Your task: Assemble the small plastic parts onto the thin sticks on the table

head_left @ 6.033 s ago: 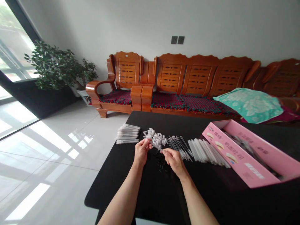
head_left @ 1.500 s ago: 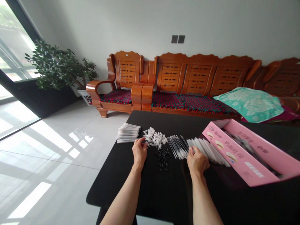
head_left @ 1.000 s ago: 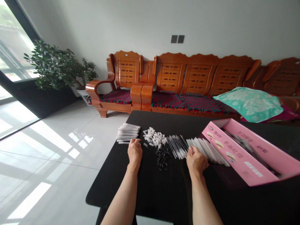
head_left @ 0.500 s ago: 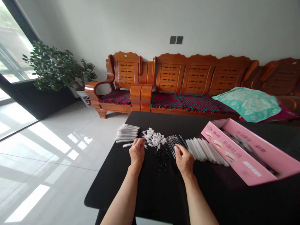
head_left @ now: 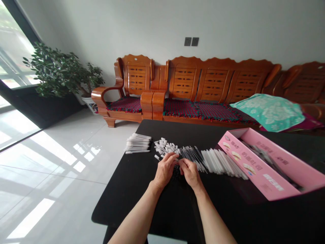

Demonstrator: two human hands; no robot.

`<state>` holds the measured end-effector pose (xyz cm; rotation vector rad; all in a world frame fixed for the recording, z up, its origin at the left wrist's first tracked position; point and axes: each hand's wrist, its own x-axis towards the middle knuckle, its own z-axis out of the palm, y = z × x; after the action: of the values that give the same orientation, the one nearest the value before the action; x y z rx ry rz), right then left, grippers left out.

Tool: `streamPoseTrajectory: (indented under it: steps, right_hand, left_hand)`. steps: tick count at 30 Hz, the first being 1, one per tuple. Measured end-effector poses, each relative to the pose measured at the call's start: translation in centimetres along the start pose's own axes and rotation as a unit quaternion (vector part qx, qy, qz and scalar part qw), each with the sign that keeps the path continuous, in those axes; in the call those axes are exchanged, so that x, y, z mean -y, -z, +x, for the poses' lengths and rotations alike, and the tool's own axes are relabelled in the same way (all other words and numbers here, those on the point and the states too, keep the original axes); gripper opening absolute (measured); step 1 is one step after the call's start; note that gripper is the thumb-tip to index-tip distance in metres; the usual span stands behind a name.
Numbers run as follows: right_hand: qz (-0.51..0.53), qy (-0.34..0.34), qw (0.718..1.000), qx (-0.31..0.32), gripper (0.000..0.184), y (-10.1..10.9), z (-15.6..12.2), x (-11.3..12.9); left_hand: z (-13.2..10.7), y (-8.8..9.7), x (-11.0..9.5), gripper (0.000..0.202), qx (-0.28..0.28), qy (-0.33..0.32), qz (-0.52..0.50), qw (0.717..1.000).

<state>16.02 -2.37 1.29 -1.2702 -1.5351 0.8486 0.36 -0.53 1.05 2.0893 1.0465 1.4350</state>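
Note:
My left hand (head_left: 165,168) and my right hand (head_left: 190,171) are close together above a pile of small black plugs (head_left: 175,174). Between the left fingertips is a thin whitish pen barrel (head_left: 177,159), mostly covered by the fingers. My right thumb and fingers pinch at its right end; what they hold is too small to make out. Loose white pen caps (head_left: 166,146) lie just beyond my hands. Dark thin pen refills (head_left: 193,156) sit just right of them, followed by a row of translucent pen barrels (head_left: 223,162). At the left is a stack of capped pens (head_left: 138,143).
A long pink box (head_left: 254,169) with dark contents stands on the right of the black table (head_left: 122,200). Behind the table are a wooden sofa (head_left: 215,81) and a green cloth (head_left: 271,112). A potted plant (head_left: 61,74) stands by the window.
My hands have come together in the middle, the left moving right and the right moving left. The whitish barrel by my left hand has left its place near the pen stack.

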Motion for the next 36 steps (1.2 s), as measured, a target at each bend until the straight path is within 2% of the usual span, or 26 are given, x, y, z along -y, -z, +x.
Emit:
streamPoseTrajectory:
  steps: [3,4,7,10,13,16,24,29,36]
  right_hand:
    - [0.017,-0.013,1.0,-0.022,0.038,0.1,0.0,-0.3]
    - [0.02,-0.012,0.999,-0.023,0.037,0.1,0.0,-0.4]
    - [0.021,-0.01,1.0,-0.005,0.037,0.0,0.0,-0.4]
    - [0.016,-0.011,1.0,0.016,0.037,-0.4,0.0,-0.2]
    - [0.031,-0.024,0.999,0.021,0.043,-0.6,-0.1,0.0]
    - [0.041,-0.034,0.998,0.019,0.048,-0.6,-0.1,0.0]
    - [0.037,-0.026,0.999,0.025,0.046,-0.6,-0.1,0.0]
    - [0.034,-0.013,0.999,0.028,0.04,-0.7,-0.1,0.3]
    - [0.047,-0.033,0.998,0.025,0.033,-0.6,-0.1,-0.1]
  left_hand:
    - [0.1,0.1,0.4,0.015,-0.082,0.115,-0.052,0.989]
    - [0.2,0.0,0.6,0.018,-0.095,0.164,-0.09,0.978]
    - [0.5,-0.1,1.4,0.037,-0.089,0.278,-0.258,0.921]
    - [0.8,0.0,1.8,0.046,-0.101,0.324,-0.376,0.862]
    - [0.9,0.1,1.8,0.045,-0.114,0.332,-0.418,0.838]
    - [0.9,0.2,1.8,0.044,-0.111,0.323,-0.44,0.83]
    - [0.9,0.1,1.9,0.043,-0.102,0.323,-0.438,0.833]
    - [0.8,0.0,2.2,0.042,-0.103,0.324,-0.423,0.84]
    - [0.8,0.0,2.2,0.042,-0.109,0.326,-0.407,0.846]
